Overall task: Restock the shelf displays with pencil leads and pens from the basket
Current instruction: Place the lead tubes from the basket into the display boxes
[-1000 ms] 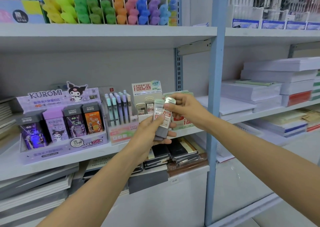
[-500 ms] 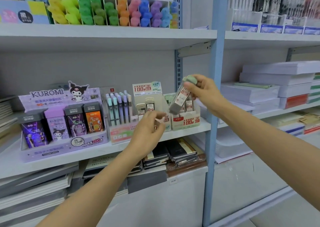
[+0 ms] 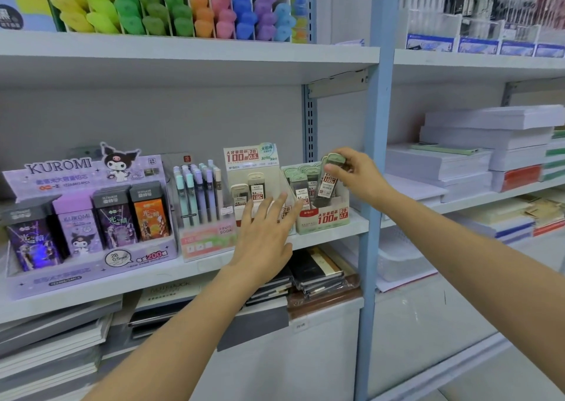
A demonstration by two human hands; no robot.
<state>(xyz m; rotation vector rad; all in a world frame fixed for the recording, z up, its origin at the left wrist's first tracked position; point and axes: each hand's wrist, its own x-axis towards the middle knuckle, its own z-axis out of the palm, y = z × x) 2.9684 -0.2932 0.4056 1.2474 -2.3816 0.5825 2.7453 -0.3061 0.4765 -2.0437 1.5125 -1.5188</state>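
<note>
Okay, head view: we are mid-restock, slotting a pencil lead case (image 3: 327, 183) into the 0.7 display box (image 3: 324, 221) on the shelf (image 3: 146, 278). Our right hand (image 3: 359, 178) pinches the case by its green cap, fingers (image 3: 334, 168) curled over the top. The case is near upright, its lower end down among the cases in the box. Our left hand (image 3: 263, 237) holds nothing, fingers (image 3: 278, 202) straight and spread in front of the 0.5 display box (image 3: 244, 159); contact unclear. Next, probably: press the case down to seat it, let go, fetch more. Basket not in view.
</note>
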